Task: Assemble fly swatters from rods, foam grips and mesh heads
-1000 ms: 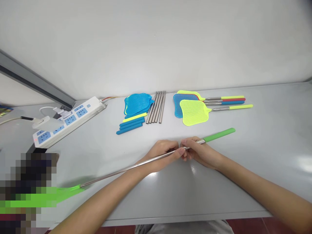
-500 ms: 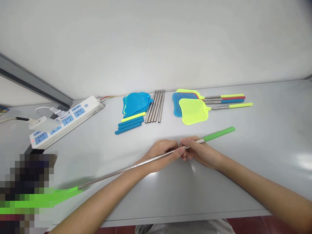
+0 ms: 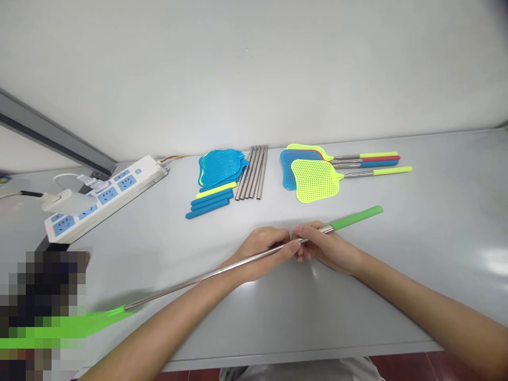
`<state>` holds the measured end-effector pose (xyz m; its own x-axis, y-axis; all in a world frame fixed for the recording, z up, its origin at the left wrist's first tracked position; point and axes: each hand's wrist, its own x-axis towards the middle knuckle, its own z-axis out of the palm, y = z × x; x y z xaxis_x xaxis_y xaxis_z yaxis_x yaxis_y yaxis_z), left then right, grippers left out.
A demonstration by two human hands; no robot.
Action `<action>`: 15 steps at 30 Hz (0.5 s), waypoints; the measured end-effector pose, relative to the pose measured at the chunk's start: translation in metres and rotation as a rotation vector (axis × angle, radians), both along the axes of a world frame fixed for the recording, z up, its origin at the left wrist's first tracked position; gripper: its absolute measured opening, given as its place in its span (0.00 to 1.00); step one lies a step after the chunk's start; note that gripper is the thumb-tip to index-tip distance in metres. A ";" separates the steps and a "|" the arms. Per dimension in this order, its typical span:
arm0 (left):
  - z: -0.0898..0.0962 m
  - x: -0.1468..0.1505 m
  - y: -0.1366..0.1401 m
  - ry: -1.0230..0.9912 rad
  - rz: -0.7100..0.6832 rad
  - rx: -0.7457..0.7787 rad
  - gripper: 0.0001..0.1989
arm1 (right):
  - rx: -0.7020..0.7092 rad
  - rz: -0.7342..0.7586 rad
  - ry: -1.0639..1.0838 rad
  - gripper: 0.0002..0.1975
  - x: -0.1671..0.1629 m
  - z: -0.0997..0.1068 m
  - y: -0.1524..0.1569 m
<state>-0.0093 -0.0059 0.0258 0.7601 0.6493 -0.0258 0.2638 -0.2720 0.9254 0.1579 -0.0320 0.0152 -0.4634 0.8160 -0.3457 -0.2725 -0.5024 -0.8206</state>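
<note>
A green fly swatter (image 3: 222,271) with a long extended metal rod lies slantwise across my two hands. Its green grip (image 3: 357,217) points up to the right, and its green head, partly pixelated, reaches the lower left edge. My left hand (image 3: 265,253) is closed on the thin rod, thumb on top. Right beside it, my right hand (image 3: 319,244) pinches the rod's thicker part just below the grip. The fingertips of both hands nearly meet.
Against the wall are blue swatter heads (image 3: 222,166), blue and yellow grip sleeves (image 3: 210,203) and several metal rods (image 3: 252,173). Further right lie several assembled fly swatters (image 3: 315,181). A white power strip (image 3: 107,198) with plugs sits at left, near a pixelated dark object (image 3: 43,286).
Both hands keep the same hold on the fly swatter. Its green head end has shifted very slightly left and down; the view has moved a little.
</note>
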 end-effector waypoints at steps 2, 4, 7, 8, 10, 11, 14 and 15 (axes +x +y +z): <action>0.001 0.000 0.000 0.004 -0.019 -0.013 0.17 | -0.001 0.000 -0.001 0.17 0.000 0.000 0.000; 0.001 0.001 0.000 0.003 -0.021 -0.023 0.17 | -0.001 0.001 -0.002 0.17 0.001 0.000 0.000; 0.000 0.001 0.000 0.007 0.002 -0.005 0.17 | 0.001 0.001 -0.007 0.17 0.001 0.001 0.000; 0.000 0.000 0.000 0.010 0.001 0.002 0.17 | 0.000 0.001 -0.009 0.17 0.001 0.001 0.000; 0.001 0.000 0.000 0.012 -0.010 -0.001 0.17 | -0.004 0.002 -0.009 0.16 0.001 0.001 0.000; 0.002 0.000 0.000 0.015 -0.019 -0.009 0.17 | -0.006 0.003 -0.009 0.16 0.001 0.001 0.000; 0.003 0.000 0.001 0.024 -0.041 -0.029 0.17 | -0.005 0.000 -0.006 0.16 0.001 0.001 0.001; 0.002 0.000 0.001 0.018 -0.038 -0.026 0.17 | -0.002 -0.002 -0.005 0.17 0.001 0.000 0.001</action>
